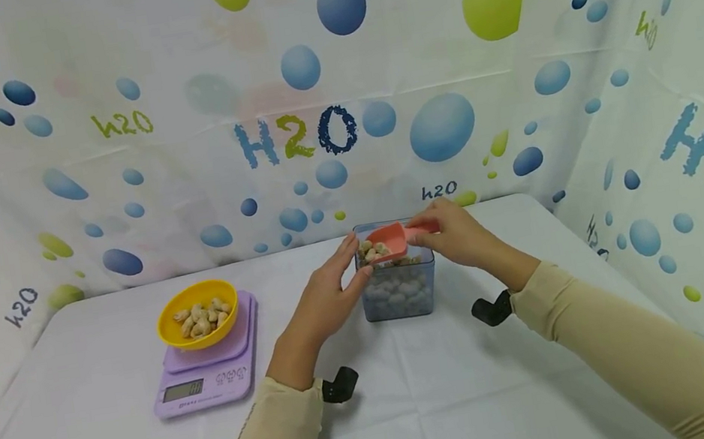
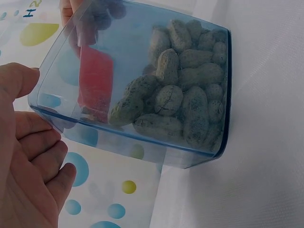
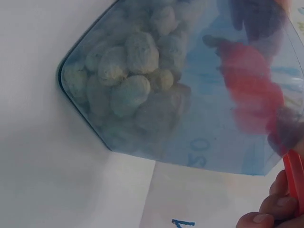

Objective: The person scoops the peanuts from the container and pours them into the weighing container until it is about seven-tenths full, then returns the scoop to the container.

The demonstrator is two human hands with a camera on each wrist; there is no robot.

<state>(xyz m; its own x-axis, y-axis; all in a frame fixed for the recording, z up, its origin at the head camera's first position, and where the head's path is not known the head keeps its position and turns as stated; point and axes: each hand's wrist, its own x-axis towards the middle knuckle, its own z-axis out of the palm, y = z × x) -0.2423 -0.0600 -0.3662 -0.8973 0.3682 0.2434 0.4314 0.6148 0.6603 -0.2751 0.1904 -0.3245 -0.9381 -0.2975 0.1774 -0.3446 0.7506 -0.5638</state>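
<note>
A coral-red scoop [image 1: 389, 241] holds a few unshelled peanuts [image 1: 373, 250] over the mouth of a clear bluish plastic container [image 1: 400, 305]. My right hand [image 1: 453, 235] grips the scoop's handle at the container's right rim. With fingers extended, my left hand [image 1: 329, 295] touches the container's left side and front rim by the corner. More peanuts [image 2: 194, 80] fill the container's lower part, seen through its wall in the left wrist view. The scoop's red blade [image 3: 251, 85] shows through the plastic in the right wrist view.
To the left, a yellow bowl [image 1: 167, 330] with several peanuts stands on a purple kitchen scale [image 1: 210, 389]. A white cloth covers the table [image 1: 414, 407]. Behind it hangs a white curtain [image 1: 180, 169] with coloured dots and H2O lettering.
</note>
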